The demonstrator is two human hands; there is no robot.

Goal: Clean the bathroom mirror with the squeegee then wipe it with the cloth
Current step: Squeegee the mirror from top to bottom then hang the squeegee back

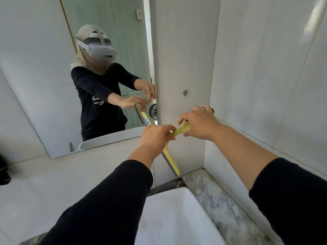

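A yellow squeegee (pixel 171 158) with a grey rubber blade hangs blade-down in front of the white wall, just right of the mirror's (pixel 44 85) lower right corner. My left hand (pixel 155 137) grips the middle of its handle. My right hand (pixel 200 123) pinches the handle's rounded top end. Both hands and the squeegee are reflected in the mirror. No cloth is in view.
A white basin (pixel 177 218) sits below my arms on a marbled counter (pixel 212 190). White tiled walls meet in a corner at the right. A round wall hook (pixel 185 92) sticks out above my hands. A dark object (pixel 3 170) lies at the far left edge.
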